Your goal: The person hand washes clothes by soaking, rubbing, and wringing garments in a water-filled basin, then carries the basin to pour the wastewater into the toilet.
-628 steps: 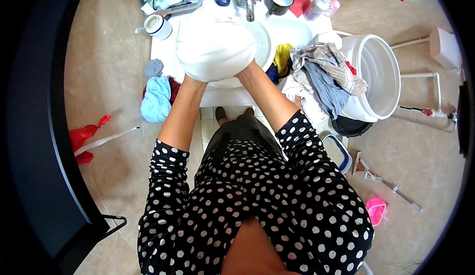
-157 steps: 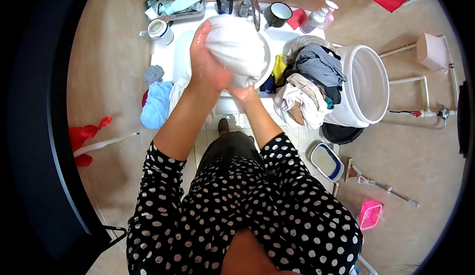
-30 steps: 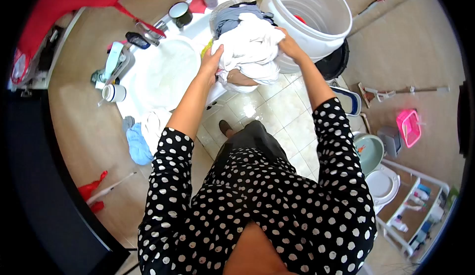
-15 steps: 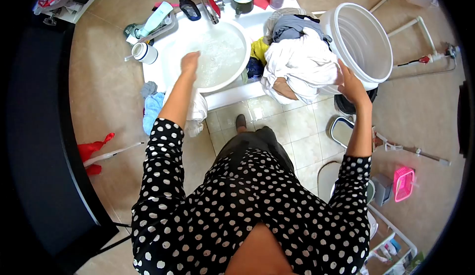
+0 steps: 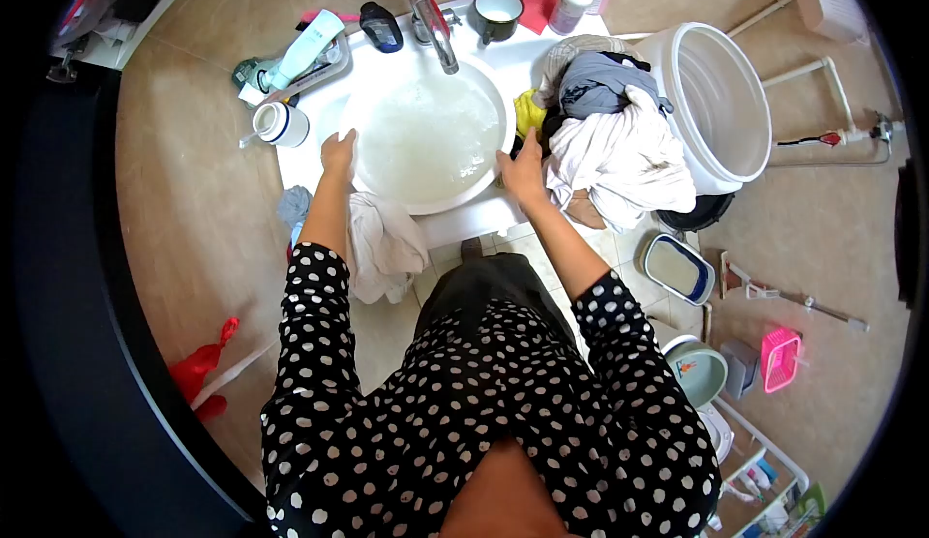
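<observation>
A round white basin (image 5: 423, 208) of cloudy water (image 5: 426, 141) sits in the white sink (image 5: 464, 225) under the tap (image 5: 443, 49). My left hand (image 5: 338, 155) is at the basin's left rim, with the fingers curled on the edge. On the opposite side, my right hand (image 5: 524, 172) takes hold of the right rim, thumb towards the water. Right beside that hand lies a heap of clothes: a white garment (image 5: 619, 161), a grey one (image 5: 605, 85) and a yellow cloth (image 5: 528, 112). A pale cloth (image 5: 382, 243) hangs over the sink's front edge.
A large white bucket (image 5: 721, 103) lies tipped behind the clothes. An enamel mug (image 5: 497, 15), pump bottles (image 5: 573, 4), a dark bottle (image 5: 380, 28) and a white jar (image 5: 282, 125) line the sink top. Basins (image 5: 679, 269) and a pink basket (image 5: 780, 359) are at right.
My right hand has left the white garment and moved left to the basin's right rim. My left hand has moved from over the water to the left rim.
</observation>
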Demonstrator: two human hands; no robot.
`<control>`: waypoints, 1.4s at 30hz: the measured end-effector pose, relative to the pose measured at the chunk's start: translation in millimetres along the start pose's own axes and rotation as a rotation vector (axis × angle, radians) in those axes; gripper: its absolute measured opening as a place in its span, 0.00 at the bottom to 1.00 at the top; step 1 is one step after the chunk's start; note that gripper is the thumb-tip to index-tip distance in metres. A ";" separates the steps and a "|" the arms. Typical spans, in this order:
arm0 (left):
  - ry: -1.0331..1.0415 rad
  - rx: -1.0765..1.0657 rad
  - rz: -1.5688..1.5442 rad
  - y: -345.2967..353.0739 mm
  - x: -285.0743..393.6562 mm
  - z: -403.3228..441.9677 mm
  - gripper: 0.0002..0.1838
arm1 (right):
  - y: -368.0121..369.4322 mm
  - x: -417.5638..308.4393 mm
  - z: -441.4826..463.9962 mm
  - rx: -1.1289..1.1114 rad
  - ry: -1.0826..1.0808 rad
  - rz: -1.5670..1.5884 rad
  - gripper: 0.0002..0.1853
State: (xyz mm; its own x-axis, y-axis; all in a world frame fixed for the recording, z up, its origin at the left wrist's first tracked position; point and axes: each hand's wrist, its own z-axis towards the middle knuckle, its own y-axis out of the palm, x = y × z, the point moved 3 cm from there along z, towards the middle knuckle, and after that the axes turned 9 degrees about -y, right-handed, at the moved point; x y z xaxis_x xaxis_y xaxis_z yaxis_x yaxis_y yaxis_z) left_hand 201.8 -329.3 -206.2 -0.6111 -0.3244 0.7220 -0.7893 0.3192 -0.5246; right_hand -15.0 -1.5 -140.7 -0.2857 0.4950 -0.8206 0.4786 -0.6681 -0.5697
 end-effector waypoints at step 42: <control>-0.173 -0.220 -0.349 -118.8 106.5 -150.5 0.17 | -89.1 -62.2 -51.9 0.039 0.046 0.716 0.08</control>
State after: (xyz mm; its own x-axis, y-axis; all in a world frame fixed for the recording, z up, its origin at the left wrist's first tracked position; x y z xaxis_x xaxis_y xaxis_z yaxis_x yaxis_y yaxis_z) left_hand 239.5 -267.8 0.8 -0.3262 -0.5845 0.7429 -0.9298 0.3400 -0.1408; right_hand 3.2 56.1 -36.5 0.1232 -0.0495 -0.9911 0.5052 -0.8565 0.1056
